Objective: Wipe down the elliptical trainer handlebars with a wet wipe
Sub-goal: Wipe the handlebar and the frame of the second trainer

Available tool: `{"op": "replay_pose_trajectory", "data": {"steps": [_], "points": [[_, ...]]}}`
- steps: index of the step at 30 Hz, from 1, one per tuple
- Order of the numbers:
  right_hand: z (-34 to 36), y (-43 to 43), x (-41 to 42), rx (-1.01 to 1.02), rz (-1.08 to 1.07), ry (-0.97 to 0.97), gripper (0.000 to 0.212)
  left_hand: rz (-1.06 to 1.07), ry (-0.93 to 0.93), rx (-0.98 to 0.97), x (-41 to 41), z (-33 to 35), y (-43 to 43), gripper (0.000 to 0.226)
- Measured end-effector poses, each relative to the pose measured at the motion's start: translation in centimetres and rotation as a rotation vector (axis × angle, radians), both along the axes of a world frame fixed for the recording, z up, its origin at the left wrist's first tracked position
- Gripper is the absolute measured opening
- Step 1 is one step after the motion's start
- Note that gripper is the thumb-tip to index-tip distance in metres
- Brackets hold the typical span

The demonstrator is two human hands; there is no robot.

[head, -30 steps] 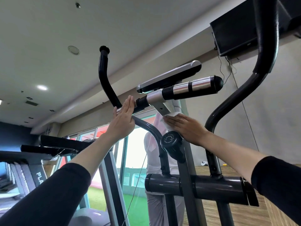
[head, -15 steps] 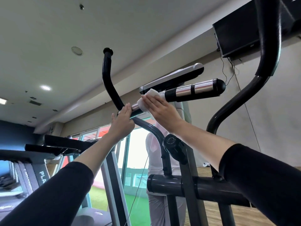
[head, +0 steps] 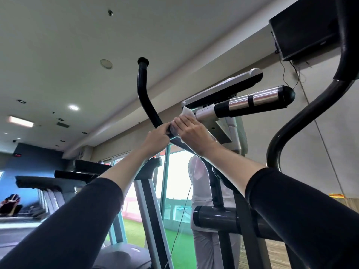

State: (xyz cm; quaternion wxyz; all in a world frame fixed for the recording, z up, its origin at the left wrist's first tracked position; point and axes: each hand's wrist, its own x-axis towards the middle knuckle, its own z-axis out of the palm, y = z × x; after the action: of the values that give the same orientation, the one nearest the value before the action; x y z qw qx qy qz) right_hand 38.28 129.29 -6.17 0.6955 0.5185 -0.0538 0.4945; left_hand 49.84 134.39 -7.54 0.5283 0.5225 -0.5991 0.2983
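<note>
We see our right grip (head: 191,131) wrapping the white wipe (head: 187,114) onto the curved black handlebar (head: 144,98), just below the console (head: 223,90). Left grip (head: 157,137) pinches the handlebar right beside it, fingertips touching. The silver-banded short handle (head: 252,102) sticks out to the right.

Recessed ceiling lights (head: 73,107), bright windows (head: 177,171)

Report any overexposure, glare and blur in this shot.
Head view: the window is blown out white; head view, the chrome grip shows bright glare bands; far treadmills at the left look soft and dim.
</note>
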Motion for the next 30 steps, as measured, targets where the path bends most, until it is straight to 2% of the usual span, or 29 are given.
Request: {"op": "replay_pose_trajectory", "data": {"steps": [5,11,17,20,22,26,30], "points": [[-0.3,-0.6,-0.2,-0.011,-0.043,-0.018,0.049,-0.023,0.004,0.079,0.6,0.8,0.7,0.038],[-1.5,-3.6,-1.2,0.007,-0.258,-0.143,0.057,-0.093,0.001,0.138,0.9,2.0,1.9,0.038],[-1.9,-4.5,0.1,0.007,-0.138,-0.187,0.059,-0.17,0.101,0.102,0.8,2.6,2.3,0.042],[-1.9,-4.4,0.9,0.023,0.144,-0.131,0.059,-0.192,0.119,0.082,1.0,2.8,2.1,0.042],[-2.0,-4.7,1.3,0.033,0.244,-0.101,0.062,-0.207,0.123,0.069,1.1,2.9,1.9,0.042],[-2.8,-5.9,2.0,0.128,0.216,-0.067,0.081,-0.217,0.153,0.052,1.6,2.9,1.6,0.04],[-3.3,-6.2,3.6,0.208,0.23,-0.049,0.076,-0.211,0.144,0.079,2.0,3.1,1.4,0.037]]}}
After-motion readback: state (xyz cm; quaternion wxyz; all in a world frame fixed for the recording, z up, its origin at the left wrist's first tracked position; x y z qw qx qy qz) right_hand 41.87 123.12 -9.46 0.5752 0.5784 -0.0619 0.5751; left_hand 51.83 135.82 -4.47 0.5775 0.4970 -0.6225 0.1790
